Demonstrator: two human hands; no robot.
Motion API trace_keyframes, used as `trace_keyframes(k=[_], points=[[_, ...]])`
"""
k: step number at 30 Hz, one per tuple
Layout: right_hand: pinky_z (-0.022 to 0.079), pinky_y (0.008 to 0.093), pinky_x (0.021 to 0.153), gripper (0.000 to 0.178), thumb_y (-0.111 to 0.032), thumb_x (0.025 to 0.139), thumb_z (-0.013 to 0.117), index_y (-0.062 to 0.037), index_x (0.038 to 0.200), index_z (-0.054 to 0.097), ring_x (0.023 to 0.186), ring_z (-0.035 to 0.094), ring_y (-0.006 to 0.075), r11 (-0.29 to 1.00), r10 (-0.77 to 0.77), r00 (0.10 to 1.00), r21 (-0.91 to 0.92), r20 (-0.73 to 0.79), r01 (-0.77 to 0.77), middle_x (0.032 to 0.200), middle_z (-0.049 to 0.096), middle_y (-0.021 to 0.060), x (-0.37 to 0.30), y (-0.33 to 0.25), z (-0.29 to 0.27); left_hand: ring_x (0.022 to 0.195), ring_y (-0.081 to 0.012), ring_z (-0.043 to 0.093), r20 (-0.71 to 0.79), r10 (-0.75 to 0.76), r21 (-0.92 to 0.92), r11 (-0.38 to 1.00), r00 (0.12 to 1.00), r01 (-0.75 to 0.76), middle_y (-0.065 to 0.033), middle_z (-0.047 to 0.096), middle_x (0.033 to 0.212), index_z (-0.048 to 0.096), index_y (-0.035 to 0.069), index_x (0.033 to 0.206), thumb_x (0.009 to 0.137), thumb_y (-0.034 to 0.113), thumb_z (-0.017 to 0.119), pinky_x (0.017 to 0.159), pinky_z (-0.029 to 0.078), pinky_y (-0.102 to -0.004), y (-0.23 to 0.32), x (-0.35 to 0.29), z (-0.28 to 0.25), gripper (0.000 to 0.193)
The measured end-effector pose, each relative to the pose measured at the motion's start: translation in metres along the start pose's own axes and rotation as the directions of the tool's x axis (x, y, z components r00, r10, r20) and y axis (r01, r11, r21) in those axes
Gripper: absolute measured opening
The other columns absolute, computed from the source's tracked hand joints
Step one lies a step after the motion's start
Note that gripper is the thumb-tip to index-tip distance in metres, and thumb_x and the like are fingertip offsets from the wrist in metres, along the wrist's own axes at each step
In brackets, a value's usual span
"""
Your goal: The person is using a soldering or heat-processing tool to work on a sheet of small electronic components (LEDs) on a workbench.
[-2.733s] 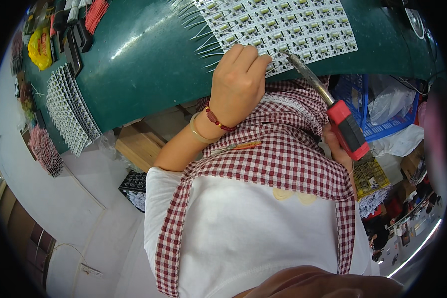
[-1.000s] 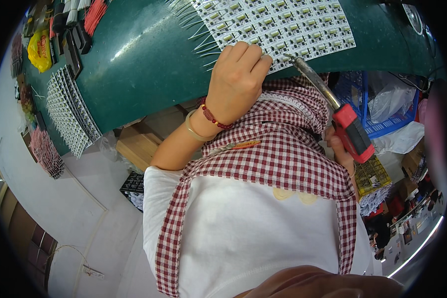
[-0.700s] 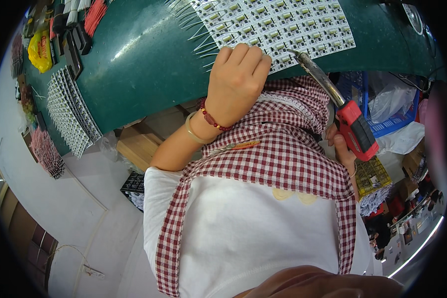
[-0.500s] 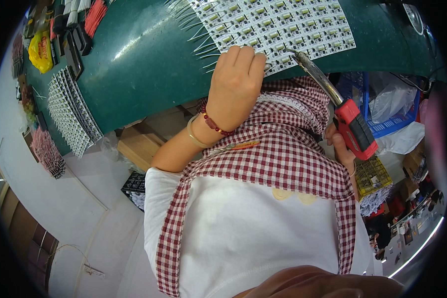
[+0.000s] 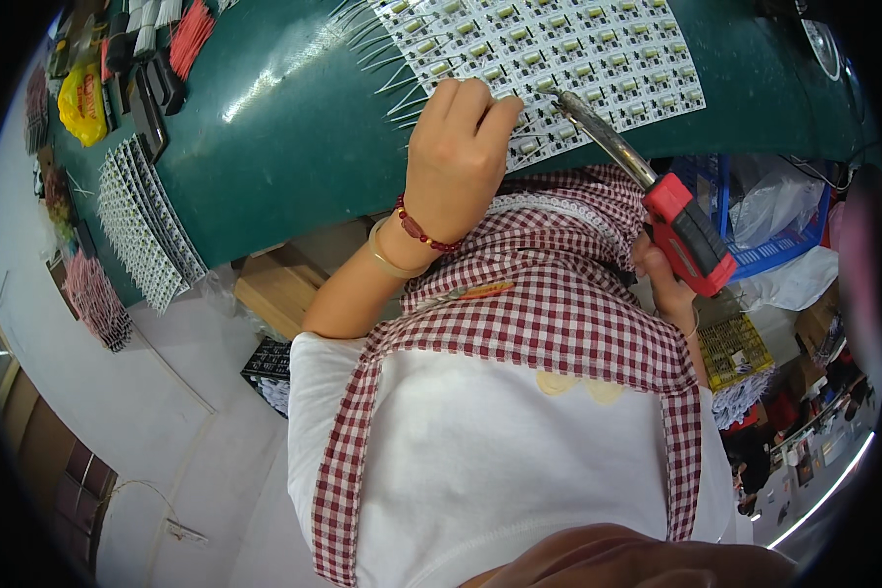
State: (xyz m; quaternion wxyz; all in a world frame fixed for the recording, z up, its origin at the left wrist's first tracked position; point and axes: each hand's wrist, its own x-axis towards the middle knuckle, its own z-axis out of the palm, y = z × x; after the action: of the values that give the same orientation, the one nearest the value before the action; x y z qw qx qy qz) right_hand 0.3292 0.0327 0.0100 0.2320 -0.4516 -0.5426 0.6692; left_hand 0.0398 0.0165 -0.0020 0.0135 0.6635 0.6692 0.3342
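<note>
Sheet (image 5: pixel 647 61) laid on table (image 5: pixel 284 147), wires (image 5: pixel 382 63) fanned from its left edge. Left hand (image 5: pixel 458 142) curled over sheet's near left corner; fingertips hidden, so hold on any wire cannot be told. Iron (image 5: pixel 663 201) gripped in right hand (image 5: pixel 668 284), off sheet's near edge, grip partly hidden; tip (image 5: pixel 567 103) over sheet. Iron best held steady, tip set lightly to one spot, left hand clear of heat.

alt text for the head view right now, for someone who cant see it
A right hand holds a red soldering iron, its tip over a white sheet of circuit boards on a green table, while the left hand covers the sheet's near left corner, fingertips hidden. The person wears a checked apron; more board sheets lie at left.
</note>
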Motion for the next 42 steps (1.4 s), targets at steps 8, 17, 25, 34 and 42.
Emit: trace_keyframes(k=[8,17,25,34,42], points=[[0.049,0.0279,0.063,0.022,-0.016,0.082,0.071,0.0004,0.097,0.066,0.07,0.062,0.0151,0.982,-0.122,0.992,-0.141,0.013,0.123,0.081,0.065,0.0067,0.008,0.01,-0.003,0.065,-0.0204,0.05,-0.014,0.018,-0.021,1.0,1.0,-0.018,-0.0043,0.048,0.069,0.068,0.005,0.085,0.068,-0.006,0.069,0.054,0.042,-0.0309,-0.001,0.0,0.002,0.02],[0.047,0.0307,0.058,0.019,-0.014,0.079,0.071,-0.0013,0.092,0.067,0.067,0.06,0.0209,0.927,-0.175,0.984,-0.331,0.027,0.174,0.08,0.063,0.0088,0.01,0.005,-0.002,0.064,-0.0209,0.05,0.005,0.0,-0.024,1.0,1.0,0.0,-0.0046,0.048,0.07,0.067,0.006,0.084,0.067,-0.005,0.069,0.055,0.042,-0.0308,0.001,0.003,0.001,0.02],[0.049,0.0287,0.063,0.019,-0.013,0.08,0.07,-0.0001,0.093,0.067,0.07,0.063,0.019,0.954,-0.162,0.986,-0.262,-0.044,0.145,0.082,0.065,0.0091,0.004,0.003,-0.002,0.067,-0.0215,0.051,0.073,-0.003,0.003,1.0,0.997,0.003,-0.0049,0.048,0.071,0.066,0.006,0.083,0.067,-0.005,0.069,0.057,0.044,-0.0319,0.003,0.007,-0.002,0.02],[0.044,0.0278,0.058,0.029,-0.014,0.085,0.064,0.0028,0.108,0.057,0.064,0.055,0.0162,0.923,-0.216,0.971,-0.303,0.099,0.237,0.078,0.059,0.0079,0.008,0.007,-0.006,0.067,-0.0222,0.052,0.028,-0.037,-0.092,0.995,0.999,0.04,-0.0057,0.05,0.072,0.066,0.005,0.083,0.07,-0.005,0.069,0.057,0.044,-0.0323,-0.001,0.007,-0.001,0.017],[0.045,0.0301,0.057,0.02,-0.018,0.08,0.07,-0.0003,0.089,0.066,0.065,0.059,0.0202,0.933,-0.178,0.984,-0.316,0.016,0.174,0.079,0.062,0.0097,0.002,0.0,-0.006,0.067,-0.0219,0.052,0.023,-0.022,-0.152,0.988,0.999,0.025,-0.0057,0.05,0.071,0.067,0.005,0.082,0.071,-0.005,0.069,0.057,0.043,-0.0324,-0.006,0.006,-0.001,0.015]])
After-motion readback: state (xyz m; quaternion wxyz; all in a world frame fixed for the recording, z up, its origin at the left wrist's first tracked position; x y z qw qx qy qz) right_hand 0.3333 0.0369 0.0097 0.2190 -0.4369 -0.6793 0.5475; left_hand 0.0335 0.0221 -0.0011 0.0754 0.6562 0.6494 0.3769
